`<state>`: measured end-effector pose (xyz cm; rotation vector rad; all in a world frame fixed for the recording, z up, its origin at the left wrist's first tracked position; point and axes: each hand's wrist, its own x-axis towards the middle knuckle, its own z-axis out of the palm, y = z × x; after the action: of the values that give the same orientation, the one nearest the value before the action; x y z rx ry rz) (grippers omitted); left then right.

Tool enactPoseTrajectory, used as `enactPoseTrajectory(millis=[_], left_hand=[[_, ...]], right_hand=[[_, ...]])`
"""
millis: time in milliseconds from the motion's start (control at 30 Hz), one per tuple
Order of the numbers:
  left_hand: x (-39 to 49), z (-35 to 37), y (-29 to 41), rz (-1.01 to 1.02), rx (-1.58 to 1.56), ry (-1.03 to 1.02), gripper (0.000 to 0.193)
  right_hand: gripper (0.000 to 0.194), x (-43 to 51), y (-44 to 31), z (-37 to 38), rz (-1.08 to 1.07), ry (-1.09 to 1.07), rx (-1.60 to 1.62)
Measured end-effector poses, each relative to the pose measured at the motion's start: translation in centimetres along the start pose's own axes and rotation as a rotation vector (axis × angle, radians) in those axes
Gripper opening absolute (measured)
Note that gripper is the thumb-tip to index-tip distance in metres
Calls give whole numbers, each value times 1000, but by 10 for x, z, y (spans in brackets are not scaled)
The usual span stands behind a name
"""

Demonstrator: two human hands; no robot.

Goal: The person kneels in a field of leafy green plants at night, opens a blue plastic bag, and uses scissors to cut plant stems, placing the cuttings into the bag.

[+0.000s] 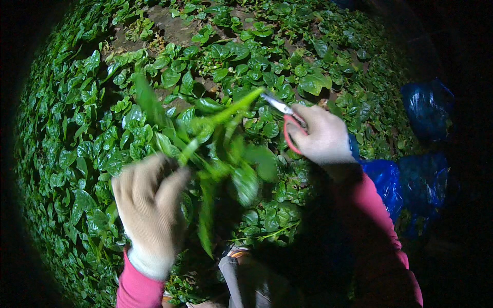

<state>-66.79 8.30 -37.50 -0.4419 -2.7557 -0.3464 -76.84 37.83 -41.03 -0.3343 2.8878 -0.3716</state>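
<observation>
My left hand [148, 208], in a pale knit glove, grips a leafy green cutting [219, 158] by its stem. Motion blurs its leaves, and a thick stem end angles up to the right. My right hand [321, 134], gloved alike, holds red-handled scissors [283, 106]. Their metal tips meet or nearly meet the cut-looking end of that stem; blur hides whether they touch. Whether the blades are apart I cannot tell. Under both hands spreads a bed of low plants with glossy rounded leaves [246, 57].
Blue plastic bags [385, 184] stand at the right, beside my pink sleeve [371, 196]. Bare soil [169, 25] shows among the plants at the top. My grey-trousered leg [231, 273] is at the bottom. Darkness surrounds the lit patch.
</observation>
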Motion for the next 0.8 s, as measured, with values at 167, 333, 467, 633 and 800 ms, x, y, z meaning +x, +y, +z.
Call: enactPoseTrajectory(millis=[167, 333, 467, 633, 800], left_hand=[[-20, -24, 82, -289, -786, -595, 19], [-51, 41, 108, 175, -884, -825, 21], [-53, 48, 100, 237, -975, -1003, 32], [17, 42, 35, -59, -502, -369, 29], [87, 107, -54, 122, 251, -296, 18]], right_hand=[[34, -7, -9, -35, -40, 261, 47], [26, 8, -22, -31, -175, 73, -16], [22, 32, -37, 22, -374, 110, -86], [15, 64, -52, 63, -349, 234, -322], [18, 67, -66, 64, -382, 22, -432]])
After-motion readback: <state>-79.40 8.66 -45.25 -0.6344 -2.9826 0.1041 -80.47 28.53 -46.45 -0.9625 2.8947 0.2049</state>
